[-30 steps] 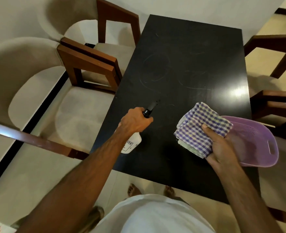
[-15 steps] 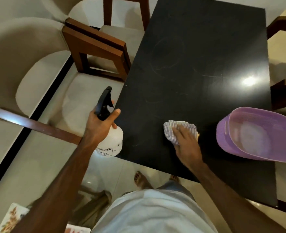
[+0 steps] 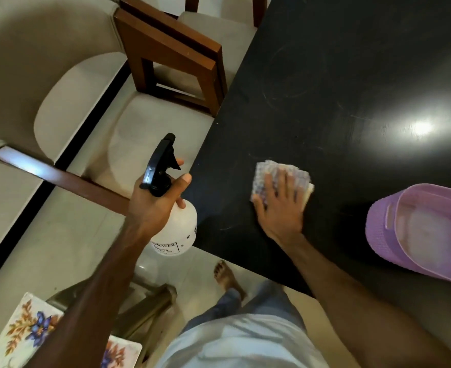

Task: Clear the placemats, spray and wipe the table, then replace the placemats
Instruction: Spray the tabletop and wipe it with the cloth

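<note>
My left hand (image 3: pixel 154 201) grips a white spray bottle (image 3: pixel 177 227) with a black trigger head, held upright just off the near left corner of the black table (image 3: pixel 338 75). My right hand (image 3: pixel 280 205) lies flat with straight fingers on a folded purple-checked cloth (image 3: pixel 268 170), pressing it onto the tabletop near the front edge. Floral placemats (image 3: pixel 20 330) lie low at the bottom left, partly hidden by my left arm. The tabletop shows faint ring marks and streaks.
A purple plastic basin (image 3: pixel 383 235) stands on the table's near right part. Wooden chairs with beige cushions (image 3: pixel 171 54) crowd the table's left side. A wooden stool (image 3: pixel 144 309) stands below my left arm. My bare foot (image 3: pixel 228 277) is on the tiled floor.
The right hand brought the cloth down onto the table and now presses it flat, slightly farther in. The left hand pulled the spray bottle back off the table's corner and upright.
</note>
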